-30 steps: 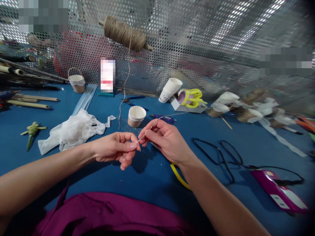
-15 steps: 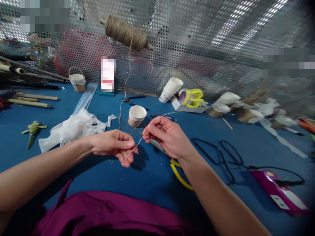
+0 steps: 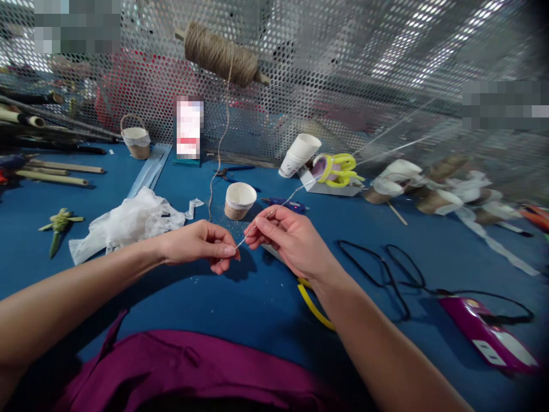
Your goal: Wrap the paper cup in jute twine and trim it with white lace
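Observation:
Both my hands pinch a thin, pale twisted wire (image 3: 295,191) above the table. My left hand (image 3: 195,243) is closed on its lower end with thumb and fingers. A short way up the strand, my right hand (image 3: 294,237) grips it the same way. Beyond the right hand the twist runs up and right, then parts into two thin loose ends. Just behind the hands stands a small paper cup (image 3: 240,201) wrapped in brown twine with white trim. Beneath my right hand lies a yellow-handled tool (image 3: 315,306), mostly hidden.
Twine hangs from a spool (image 3: 221,54) on the mesh panel. White lace (image 3: 128,223) lies at left. A blue glue gun (image 3: 285,204), stacked white cups (image 3: 299,155) and a yellow tape roll (image 3: 338,170) sit behind. A purple power strip (image 3: 489,335) with black cord is at right.
My left hand has risen slightly, and its fingers have curled in around the wire's lower end. The wire's far end now shows as two strands reaching up and right.

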### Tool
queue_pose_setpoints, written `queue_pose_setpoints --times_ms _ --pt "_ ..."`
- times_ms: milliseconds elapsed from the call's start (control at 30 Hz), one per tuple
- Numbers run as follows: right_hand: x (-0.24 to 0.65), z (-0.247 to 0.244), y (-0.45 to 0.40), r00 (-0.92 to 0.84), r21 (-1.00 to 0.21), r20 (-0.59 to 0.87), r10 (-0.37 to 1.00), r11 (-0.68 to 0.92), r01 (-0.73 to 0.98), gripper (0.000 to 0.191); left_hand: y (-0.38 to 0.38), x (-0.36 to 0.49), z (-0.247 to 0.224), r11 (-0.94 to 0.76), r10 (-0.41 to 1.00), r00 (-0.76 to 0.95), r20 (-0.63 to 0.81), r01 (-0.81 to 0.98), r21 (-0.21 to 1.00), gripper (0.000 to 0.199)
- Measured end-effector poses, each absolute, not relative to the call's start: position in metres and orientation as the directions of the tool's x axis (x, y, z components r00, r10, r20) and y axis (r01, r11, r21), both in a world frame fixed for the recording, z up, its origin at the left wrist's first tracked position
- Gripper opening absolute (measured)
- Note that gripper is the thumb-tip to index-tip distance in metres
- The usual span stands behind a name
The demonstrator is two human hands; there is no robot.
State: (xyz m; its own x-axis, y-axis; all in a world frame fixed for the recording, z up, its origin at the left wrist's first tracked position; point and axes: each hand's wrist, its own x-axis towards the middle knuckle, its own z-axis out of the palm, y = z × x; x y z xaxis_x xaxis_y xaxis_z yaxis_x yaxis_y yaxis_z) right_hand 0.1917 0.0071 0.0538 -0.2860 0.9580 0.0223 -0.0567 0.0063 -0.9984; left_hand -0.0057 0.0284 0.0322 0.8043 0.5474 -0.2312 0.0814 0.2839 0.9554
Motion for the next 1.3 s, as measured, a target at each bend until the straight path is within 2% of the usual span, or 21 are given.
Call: queue_pose_setpoints --times_ms 267,400,700,900,1133,1300 --pt "0.189 0.054 0.006 -0.257 -0.996 -0.012 0.966 -0.034 -0.083 0.018 0.025 -0.004 0.038 0.079 0.606 0.777 -0.170 0.154 0.985 0.014" --pt "0.188 0.054 0.004 -0.251 -0.996 -0.015 0.968 -0.038 -0.084 0.018 0.021 -0.002 0.040 -0.014 0.620 0.771 -0.144 0.194 0.981 0.013" --pt "0.187 0.052 0.006 -0.232 -0.999 -0.002 0.973 -0.015 -0.053 0.018 0.024 -0.004 0.038 -0.100 0.603 0.783 -0.156 0.268 0.958 0.018" --pt "0.182 0.048 0.002 -0.208 -1.000 0.026 0.978 0.026 -0.003 0.016 0.021 -0.002 0.042 -0.342 0.734 0.679 0.014 0.352 0.871 0.020" --pt "0.178 0.047 -0.002 -0.195 -0.994 0.081 0.977 0.094 0.057 0.013 0.017 0.003 0.040 -0.380 0.752 0.655 0.075 0.338 0.861 0.022" --pt "0.178 0.049 -0.003 -0.182 -0.991 0.083 0.980 0.101 0.093 0.013 0.015 0.003 0.041 -0.475 0.749 0.651 0.121 0.401 0.784 0.023"
